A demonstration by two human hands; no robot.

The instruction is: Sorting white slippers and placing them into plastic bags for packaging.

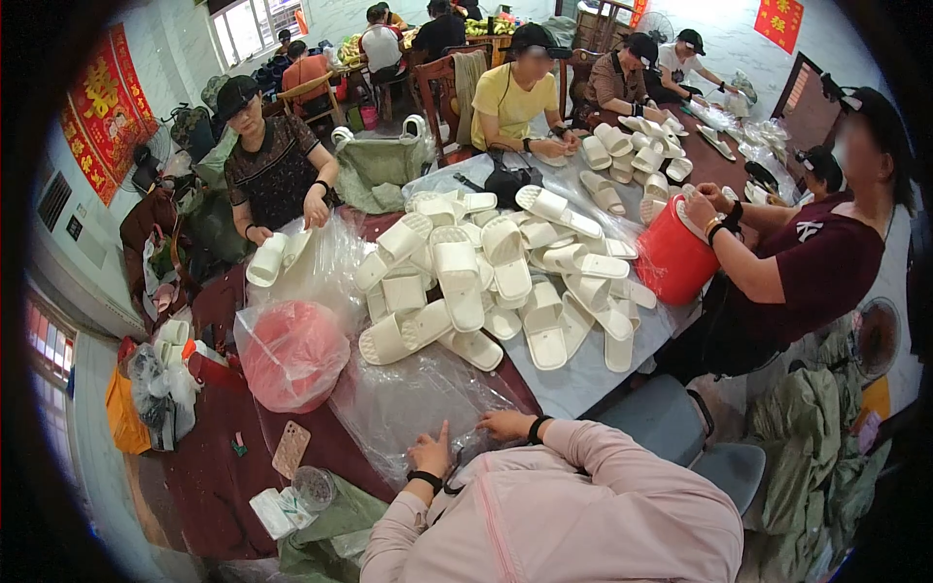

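My left hand rests on a stack of clear plastic bags at the near table edge, its index finger stretched out. Close by, my right hand touches the same plastic at its right edge, with its fingers out and nothing visible in them. Just beyond the bags lies a large heap of white slippers, some upright and some tipped over. Left of the bags sits a pink bundle wrapped in clear plastic.
Across the table, a person in dark clothes holds white slippers. On the right, another person works at a red bucket. A phone, a clear cup and a tissue pack lie at my left. A grey chair stands at my right.
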